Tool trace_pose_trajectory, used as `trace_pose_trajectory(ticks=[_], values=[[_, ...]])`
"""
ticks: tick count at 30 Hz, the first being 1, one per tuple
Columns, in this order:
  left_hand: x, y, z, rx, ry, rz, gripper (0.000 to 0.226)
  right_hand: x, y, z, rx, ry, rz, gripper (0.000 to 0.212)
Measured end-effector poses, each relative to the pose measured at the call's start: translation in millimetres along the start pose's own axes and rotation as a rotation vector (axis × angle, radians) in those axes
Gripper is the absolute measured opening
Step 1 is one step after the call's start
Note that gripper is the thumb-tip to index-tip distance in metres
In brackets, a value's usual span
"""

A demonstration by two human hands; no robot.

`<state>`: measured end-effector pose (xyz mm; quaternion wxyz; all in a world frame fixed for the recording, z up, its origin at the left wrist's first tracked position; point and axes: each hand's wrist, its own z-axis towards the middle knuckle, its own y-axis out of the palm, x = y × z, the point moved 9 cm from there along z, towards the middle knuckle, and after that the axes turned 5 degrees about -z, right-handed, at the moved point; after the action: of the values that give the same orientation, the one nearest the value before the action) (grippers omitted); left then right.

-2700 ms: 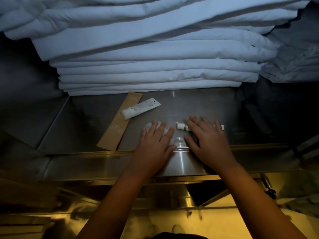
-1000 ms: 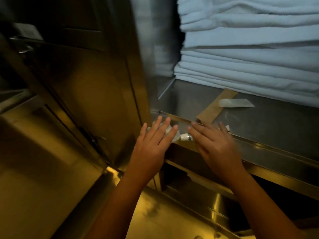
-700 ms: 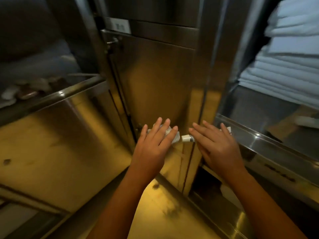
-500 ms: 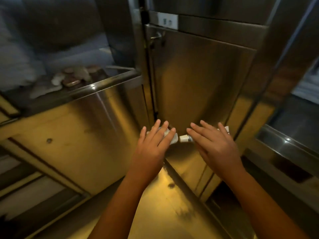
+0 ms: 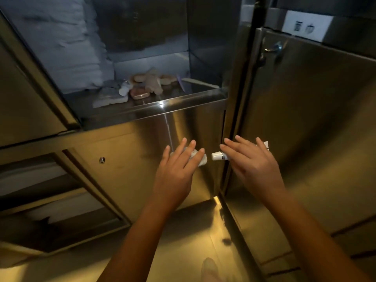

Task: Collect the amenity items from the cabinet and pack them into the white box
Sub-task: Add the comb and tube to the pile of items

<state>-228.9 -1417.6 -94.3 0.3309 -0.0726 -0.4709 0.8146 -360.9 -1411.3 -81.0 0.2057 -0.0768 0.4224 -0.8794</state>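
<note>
Left hand is hovering palm-down in front of the stainless steel cabinet, with its fingers stretched nearly straight and slightly spread. A crumpled white packet is sitting under them and sticking out past the index finger. The thumb is lying hidden underneath, so the pinch itself cannot be seen, but the packet is hanging in mid-air against the fingers.

Right hand is posing the same way, palm-down with its fingers extended. It is carrying a small white tube crosswise beneath them. The capped end is pointing toward the left hand, just apart from the packet, and the flat crimped end is peeking out on the far side of the hand. The thumb is out of sight here too.

Both items are floating below the open compartment, level with the cabinet's lower front panel.

Above them, on the shelf, a pile of amenity items is lying loose. It includes a small white bottle on its side and a few brownish wrapped pieces; the details are blurring. Stacked white linen is filling the compartment's left side. To the right, a cabinet door is showing a latch and a white label above it.
</note>
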Motion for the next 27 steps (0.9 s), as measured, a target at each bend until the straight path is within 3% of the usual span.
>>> trace_pose_trajectory(ticks=[14, 20, 27], values=[[-106, 25, 123, 0.002, -0.141, 0.109, 0.065, 58, 90, 141, 0.051, -0.124, 0.063, 0.045], [-159, 46, 163, -0.002, -0.160, 0.121, 0.060, 69, 128, 185, 0.038, -0.126, 0.010, 0.035], [-219, 77, 217, -0.069, -0.179, 0.115, 0.060, 92, 172, 238, -0.022, 0.035, 0.019, 0.042]])
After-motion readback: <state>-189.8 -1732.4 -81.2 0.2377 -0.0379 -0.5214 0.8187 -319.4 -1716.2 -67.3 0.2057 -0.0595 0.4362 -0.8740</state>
